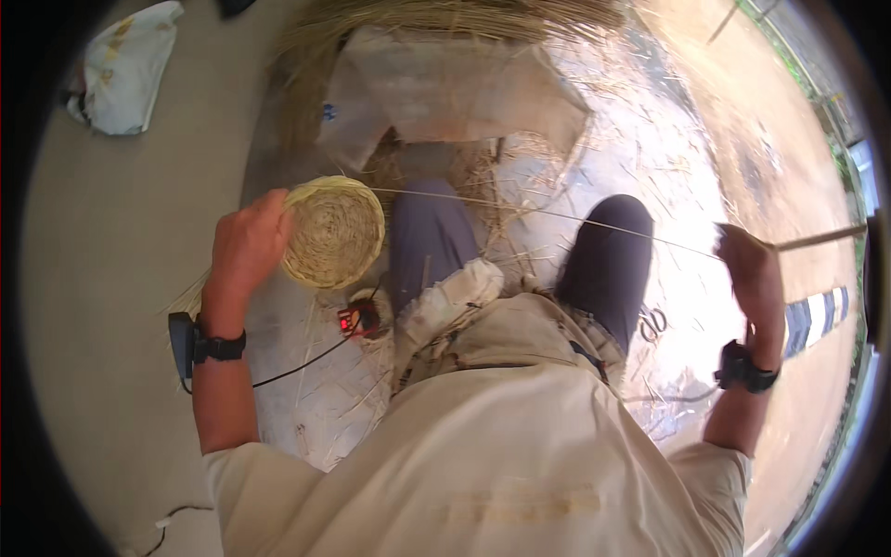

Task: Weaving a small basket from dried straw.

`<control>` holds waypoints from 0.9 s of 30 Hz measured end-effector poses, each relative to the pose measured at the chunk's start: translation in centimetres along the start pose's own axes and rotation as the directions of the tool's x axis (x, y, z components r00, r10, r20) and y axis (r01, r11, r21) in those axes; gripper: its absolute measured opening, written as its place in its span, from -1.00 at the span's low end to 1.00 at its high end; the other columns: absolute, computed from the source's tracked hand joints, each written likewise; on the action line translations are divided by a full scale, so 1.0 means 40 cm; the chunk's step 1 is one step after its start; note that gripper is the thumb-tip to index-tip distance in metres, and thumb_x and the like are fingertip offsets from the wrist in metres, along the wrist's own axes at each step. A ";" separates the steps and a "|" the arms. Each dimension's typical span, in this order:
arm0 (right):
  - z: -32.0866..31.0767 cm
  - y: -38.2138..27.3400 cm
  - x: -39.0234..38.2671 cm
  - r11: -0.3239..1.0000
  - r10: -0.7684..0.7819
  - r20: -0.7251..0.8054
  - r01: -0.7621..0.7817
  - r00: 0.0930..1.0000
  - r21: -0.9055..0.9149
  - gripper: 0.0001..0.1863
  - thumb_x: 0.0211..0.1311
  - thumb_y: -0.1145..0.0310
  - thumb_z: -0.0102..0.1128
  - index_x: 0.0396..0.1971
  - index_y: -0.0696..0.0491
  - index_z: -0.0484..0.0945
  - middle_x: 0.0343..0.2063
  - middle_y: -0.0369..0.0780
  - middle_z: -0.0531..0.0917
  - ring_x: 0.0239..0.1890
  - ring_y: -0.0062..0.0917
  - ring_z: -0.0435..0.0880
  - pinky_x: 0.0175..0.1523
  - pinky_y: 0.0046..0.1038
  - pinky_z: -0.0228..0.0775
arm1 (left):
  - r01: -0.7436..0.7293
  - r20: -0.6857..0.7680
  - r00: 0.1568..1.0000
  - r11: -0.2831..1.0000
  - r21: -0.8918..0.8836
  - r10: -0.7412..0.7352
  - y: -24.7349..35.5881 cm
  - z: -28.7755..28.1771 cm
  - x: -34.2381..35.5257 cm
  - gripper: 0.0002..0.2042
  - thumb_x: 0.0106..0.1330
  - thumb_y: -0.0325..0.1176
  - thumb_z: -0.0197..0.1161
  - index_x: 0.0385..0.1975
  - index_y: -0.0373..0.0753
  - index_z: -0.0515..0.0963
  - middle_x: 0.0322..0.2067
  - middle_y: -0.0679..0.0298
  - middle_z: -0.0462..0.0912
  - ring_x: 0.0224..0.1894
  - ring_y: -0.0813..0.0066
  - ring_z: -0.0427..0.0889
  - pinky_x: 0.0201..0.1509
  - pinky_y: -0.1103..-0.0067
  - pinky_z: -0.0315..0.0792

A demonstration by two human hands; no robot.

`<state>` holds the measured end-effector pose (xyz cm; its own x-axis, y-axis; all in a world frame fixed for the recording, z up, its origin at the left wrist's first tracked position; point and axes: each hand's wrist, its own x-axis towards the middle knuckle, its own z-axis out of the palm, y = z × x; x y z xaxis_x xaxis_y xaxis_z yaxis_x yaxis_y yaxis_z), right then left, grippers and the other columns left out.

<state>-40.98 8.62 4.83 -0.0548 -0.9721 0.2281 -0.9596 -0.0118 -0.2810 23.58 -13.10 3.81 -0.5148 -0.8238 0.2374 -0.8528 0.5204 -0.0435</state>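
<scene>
A small round basket (332, 232), coiled from pale yellow straw, is held up left of my knees with its hollow side facing me. My left hand (249, 237) is closed on its left rim. From the upper right of that rim a long thin strand (548, 213) runs taut across above both knees. At the far right, my right hand (748, 265) is closed on the strand's other end; its fingers are slightly blurred. Some loose straw ends stick out below my left wrist.
A straw bundle (445, 19) lies at the far side, behind a beige sheet (455, 88). Scissors (652, 323) lie right of my right knee. A cabled device with red lights (357, 318) sits by my left thigh. A white sack (128, 70) rests at far left. Straw scraps litter the mat.
</scene>
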 end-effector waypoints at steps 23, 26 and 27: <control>0.342 -0.415 0.194 0.436 -0.298 0.556 -0.407 0.776 0.803 -0.54 0.56 0.16 0.23 0.20 0.22 0.60 -0.11 -0.14 0.76 -0.17 -0.57 0.70 -0.09 -0.47 0.54 | -0.310 0.001 0.929 0.780 -0.543 0.370 0.450 -0.031 0.093 -0.58 0.26 -0.46 0.39 0.16 -0.14 0.65 -0.28 0.05 0.78 -0.28 0.02 0.79 -0.27 0.29 0.66; 0.343 -0.310 0.157 0.564 -0.379 0.558 -0.294 0.738 0.772 -0.61 0.57 0.13 0.21 -0.04 0.21 0.69 -0.41 -0.28 0.69 -0.37 -0.68 0.60 -0.28 -0.53 0.42 | -0.318 -0.028 0.929 0.756 -0.572 0.369 0.446 0.005 0.079 -0.57 0.29 -0.46 0.39 0.18 -0.12 0.64 -0.28 0.06 0.78 -0.30 0.06 0.79 -0.29 0.31 0.67; 0.336 -0.285 0.147 0.625 -0.436 0.555 -0.205 0.709 0.753 -0.61 0.57 0.12 0.20 -0.13 0.20 0.72 -0.51 -0.33 0.64 -0.43 -0.71 0.55 -0.34 -0.54 0.36 | -0.310 -0.034 0.932 0.743 -0.593 0.362 0.443 0.019 0.080 -0.58 0.29 -0.45 0.38 0.18 -0.11 0.65 -0.28 0.07 0.78 -0.31 0.07 0.79 -0.29 0.31 0.67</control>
<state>-26.64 -0.13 -3.14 0.5324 -0.8137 -0.2334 -0.3809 0.0159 -0.9245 6.74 -6.66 3.06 -0.7852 -0.5716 0.2380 -0.4223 0.7755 0.4693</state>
